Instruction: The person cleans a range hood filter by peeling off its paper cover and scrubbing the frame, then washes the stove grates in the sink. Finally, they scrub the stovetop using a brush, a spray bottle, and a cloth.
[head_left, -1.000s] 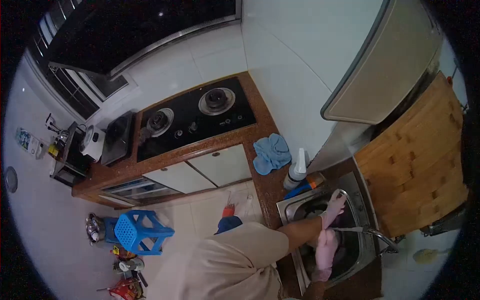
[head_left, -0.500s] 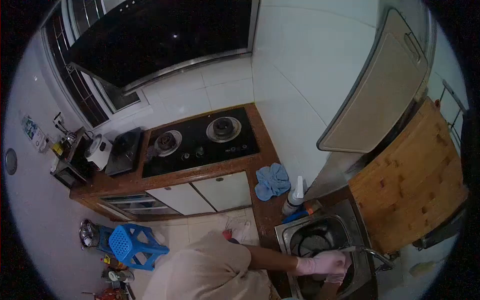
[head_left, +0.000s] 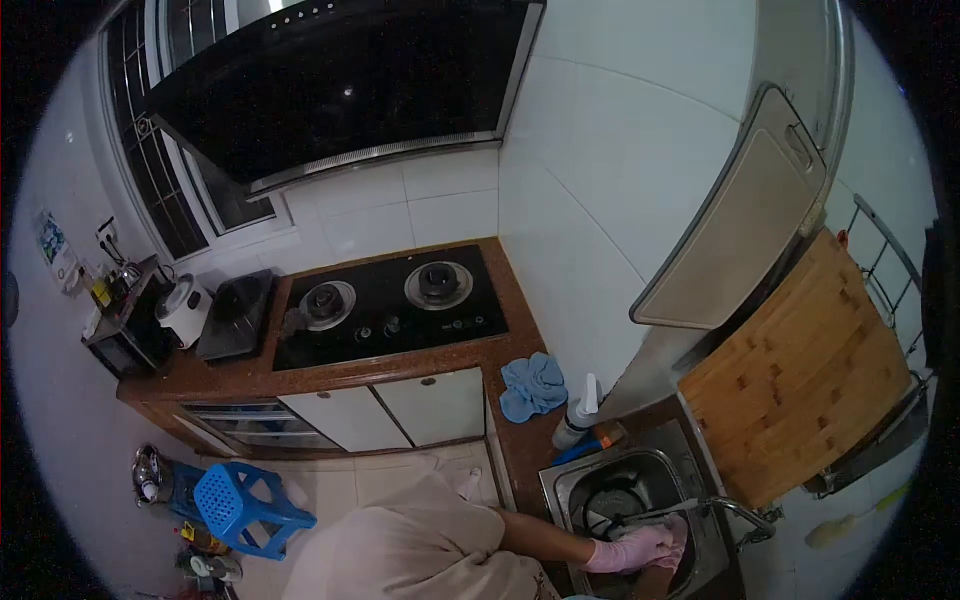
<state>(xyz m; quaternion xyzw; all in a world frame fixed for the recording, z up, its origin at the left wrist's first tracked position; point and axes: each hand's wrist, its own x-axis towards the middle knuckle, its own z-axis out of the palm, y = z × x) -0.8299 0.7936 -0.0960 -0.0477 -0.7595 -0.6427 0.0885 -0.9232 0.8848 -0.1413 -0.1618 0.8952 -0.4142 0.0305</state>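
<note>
Both hands wear pink gloves and are together in the metal sink (head_left: 560, 487), under the curved faucet (head_left: 735, 510). My left hand (head_left: 632, 550) reaches in from the left with its fingers curled against the other hand; what it holds, if anything, is hidden. Mostly covered by it, my right hand (head_left: 676, 545) is at the basin's right side, its fingers unclear. A dark round item (head_left: 615, 503) lies in the basin beside the hands. A spray bottle (head_left: 577, 415) and a blue-handled brush (head_left: 580, 450) stand at the sink's far-left corner.
A blue cloth (head_left: 532, 386) lies on the brown counter (head_left: 410, 362) near the black gas stove (head_left: 390, 308). A wooden board (head_left: 800, 370) and a beige cutting board (head_left: 740, 220) lean at the right. A blue stool (head_left: 245, 505) stands on the floor at lower left.
The camera view has shifted, so the counter and sink sit lower in the frame. The gloved hands remain together in the sink, with the left slightly differently posed.
</note>
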